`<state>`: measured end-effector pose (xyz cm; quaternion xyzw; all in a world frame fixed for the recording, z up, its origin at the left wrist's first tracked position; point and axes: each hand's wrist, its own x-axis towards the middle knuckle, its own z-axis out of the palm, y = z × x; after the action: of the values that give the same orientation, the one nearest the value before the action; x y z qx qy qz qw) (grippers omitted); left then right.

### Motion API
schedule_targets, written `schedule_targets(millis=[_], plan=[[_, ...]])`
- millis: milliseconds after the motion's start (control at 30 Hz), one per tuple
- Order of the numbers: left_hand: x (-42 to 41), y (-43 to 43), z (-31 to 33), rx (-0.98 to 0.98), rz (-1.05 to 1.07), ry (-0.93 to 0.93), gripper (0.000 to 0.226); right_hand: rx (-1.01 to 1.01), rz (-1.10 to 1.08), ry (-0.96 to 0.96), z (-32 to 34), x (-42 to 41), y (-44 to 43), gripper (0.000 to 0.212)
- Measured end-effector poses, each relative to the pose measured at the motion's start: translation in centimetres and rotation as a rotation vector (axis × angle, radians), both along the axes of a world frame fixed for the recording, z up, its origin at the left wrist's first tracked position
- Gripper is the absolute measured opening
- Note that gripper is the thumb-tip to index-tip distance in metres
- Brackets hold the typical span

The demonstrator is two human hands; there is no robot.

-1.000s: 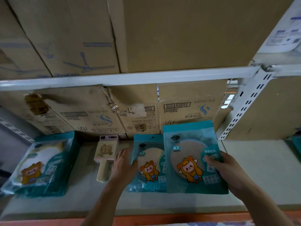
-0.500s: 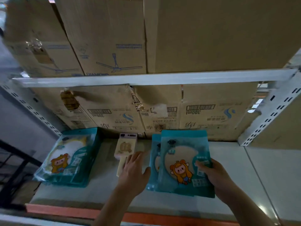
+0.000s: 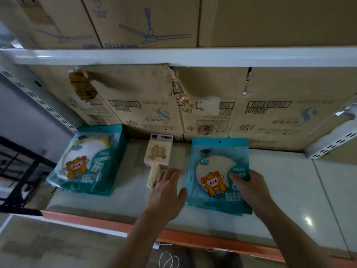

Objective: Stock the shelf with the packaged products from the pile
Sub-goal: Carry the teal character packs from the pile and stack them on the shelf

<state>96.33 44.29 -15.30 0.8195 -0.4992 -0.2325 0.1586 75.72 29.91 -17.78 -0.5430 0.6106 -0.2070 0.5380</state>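
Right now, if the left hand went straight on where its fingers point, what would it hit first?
Likely the cream handle of the pink boxed item: the left hand overlaps it at the fingertips, though contact is unclear. Beyond that, the cardboard boxes at the back.

Stockrm: metal racking w/ cartons

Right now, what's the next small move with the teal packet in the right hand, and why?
Probably release the right hand: the teal packet it pinches seems to lie flat on the shelf, squared over another teal edge beneath. The open left hand beside its left edge could steady it.
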Motion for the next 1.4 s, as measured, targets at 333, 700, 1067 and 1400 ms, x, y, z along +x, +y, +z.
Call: schedule_targets(millis=[333, 700, 1067, 1400], plan=[[0.4, 0.6, 0.1, 0.013, -0.010, 0.037, 0.056, -0.113, 0.054, 0.278, -1.2, 1.1, -0.3, 0.028], [0.7, 2.1, 0.7, -0.006, -0.046, 0.031, 0.057, -0.190, 0.163, 0.608, -2.0, 1.0, -0.4, 0.047], [-0.1, 5.0, 0.9, 0.024, -0.063, 0.015, 0.059, -0.165, 0.107, 0.617, -1.3, 1.5, 1.1, 0.050], [-1.5, 7.3, 2.4, 0.011, -0.137, -0.055, 0.062, -0.139, 0.116, 0.587, 1.8, 0.8, 4.2, 0.058]])
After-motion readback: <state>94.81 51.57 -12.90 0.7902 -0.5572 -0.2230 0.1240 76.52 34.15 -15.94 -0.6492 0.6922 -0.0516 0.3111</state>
